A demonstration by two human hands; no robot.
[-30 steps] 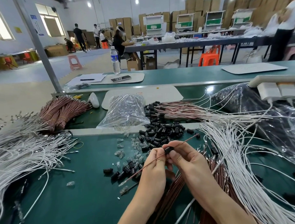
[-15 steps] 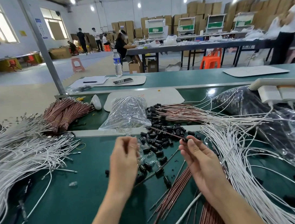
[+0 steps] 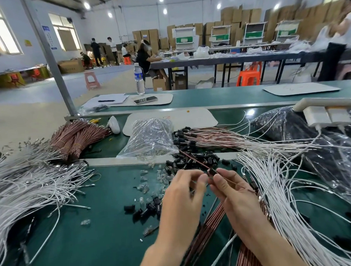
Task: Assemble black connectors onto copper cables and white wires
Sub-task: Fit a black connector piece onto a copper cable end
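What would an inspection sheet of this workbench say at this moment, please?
Surface: green bench mat, crowded with parts.
Job's things: loose black plastic connectors in a heap; bundled copper cables far left; white wires piled left and right.
Clutter: clear plastic bag; small clear parts scattered.
Grips: right hand pinches one thin copper cable behind its black connector; left hand touches that connector with its fingertips, hold unclear.
Cables: two white chargers plugged in, leads trailing down.
Surroundings: clear water bottle, smartphone, people at far tables.

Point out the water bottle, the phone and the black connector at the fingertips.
water bottle (image 3: 138, 76): head view, label.
phone (image 3: 145, 100): head view, screen middle.
black connector (image 3: 212, 172): head view, its body.
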